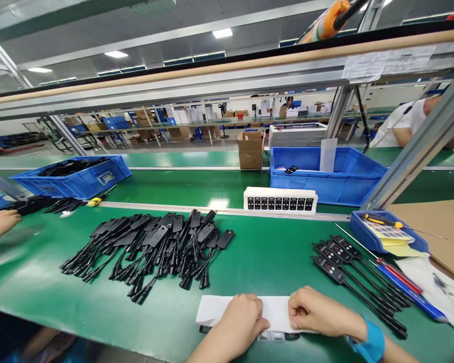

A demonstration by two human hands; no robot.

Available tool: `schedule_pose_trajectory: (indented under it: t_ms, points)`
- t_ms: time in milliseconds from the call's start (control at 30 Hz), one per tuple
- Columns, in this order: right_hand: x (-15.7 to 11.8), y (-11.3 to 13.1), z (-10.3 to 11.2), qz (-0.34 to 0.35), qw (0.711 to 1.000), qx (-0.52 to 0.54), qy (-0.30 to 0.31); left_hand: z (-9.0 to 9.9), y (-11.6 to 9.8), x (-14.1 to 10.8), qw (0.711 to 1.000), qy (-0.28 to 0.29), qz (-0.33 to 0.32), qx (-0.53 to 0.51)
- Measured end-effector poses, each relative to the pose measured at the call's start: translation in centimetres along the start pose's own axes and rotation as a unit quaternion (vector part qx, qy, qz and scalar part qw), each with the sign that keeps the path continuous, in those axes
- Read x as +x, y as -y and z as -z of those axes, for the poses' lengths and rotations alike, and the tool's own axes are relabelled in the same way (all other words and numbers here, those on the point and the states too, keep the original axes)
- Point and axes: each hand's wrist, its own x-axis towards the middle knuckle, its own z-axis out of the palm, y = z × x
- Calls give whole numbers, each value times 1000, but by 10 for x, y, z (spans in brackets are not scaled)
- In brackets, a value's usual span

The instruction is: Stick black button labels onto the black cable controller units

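Both hands are on a long white strip point(208, 308) near the front edge of the green table. My left hand point(242, 322) is curled on its middle, fingers closed on the strip. To the right, my right hand point(312, 310) pinches the strip's far portion; a blue band circles that wrist. Dark and clear pieces point(276, 336) show partly beneath the strip's lower edge. A large pile of black cabled modules point(155, 242) lies left of my hands. Several black controllers with cables point(331, 269) rest to the right.
Behind stands a white holder with several black labels point(280, 200). Blue bins point(325, 176) point(79, 176) and a cardboard box point(250, 150) sit farther back. A small blue tray point(386, 232), screwdrivers and a blue cutter point(412, 295) lie right. Another person's hand point(2, 224) is at left.
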Motion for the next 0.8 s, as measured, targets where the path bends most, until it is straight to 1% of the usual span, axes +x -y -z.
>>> schedule_pose_trajectory:
  t_ms: [100,200,267,300,367,433,500,567,633,700,800]
  points:
    - [0,2,-10,-24,999,-36,-22,2,-1,0,1000,9,2,0]
    - [-1,1,-24,-22,993,-91,-73,2,-6,-1,1000,27,5,12]
    - [-4,-2,-27,-18,990,-97,-99,1,-9,0,999,36,19,25]
    - [-6,-3,-26,-15,991,-87,-100,1,-10,0,999,38,26,29]
    - [-11,-6,-19,-8,996,-57,-75,-1,-12,1,998,40,36,32]
    - [-14,-8,-12,-9,997,-53,-52,-1,-12,1,998,41,35,31]
    - [-15,-8,-8,-27,994,-93,-51,-1,-12,1,998,48,33,30]
    - [-13,-7,-7,-48,986,-147,-65,-1,-12,2,998,48,27,32]
    - [-11,-8,-5,-47,983,-164,-69,-2,-11,2,998,42,24,38]
    - [-10,-11,1,-28,989,-133,-53,-4,-10,3,998,36,22,46]
    - [-9,-19,14,-13,998,-61,-6,-5,-9,5,998,37,25,51]
